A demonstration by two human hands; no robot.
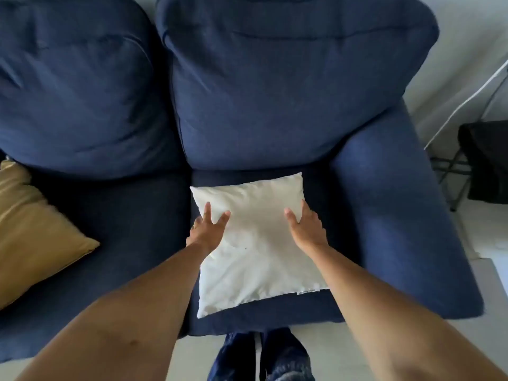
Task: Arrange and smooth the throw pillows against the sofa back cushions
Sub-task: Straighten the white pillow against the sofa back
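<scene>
Two hands on one white pillow (258, 243), head view. Pillow lies flat on right seat cushion (275, 312), just below right back cushion (275, 92), not leaning on it. Left hand (204, 232) at pillow's left edge, right hand (306, 229) at right edge; fingers spread, pressing flat, nothing gripped. Mustard pillow (33, 229) lies on left seat, near left back cushion (77, 86). Armrest (398, 202) to the right.

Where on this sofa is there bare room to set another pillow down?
The left seat cushion is bare between the mustard pillow and the white pillow. The right seat is crowded: the white pillow fills it, with the left hand and right hand on it.
</scene>
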